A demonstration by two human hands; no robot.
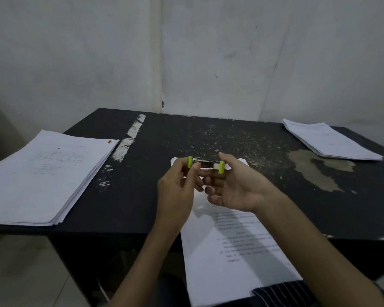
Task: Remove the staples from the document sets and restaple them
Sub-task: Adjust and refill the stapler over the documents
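Both hands on the stapler [205,164]: your left hand [177,185] pinches one green end, your right hand [233,187] curls round the other, lifted clear of the paper, I'd guess to check or reload it. The document set [231,251] lies right underneath on the table [208,134]; left stack [44,173] and right stack [330,140] sit well apart, probably sorted piles.

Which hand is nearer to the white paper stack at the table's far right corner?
Right. The right hand lies left of the white paper stack; the left hand is farther left.
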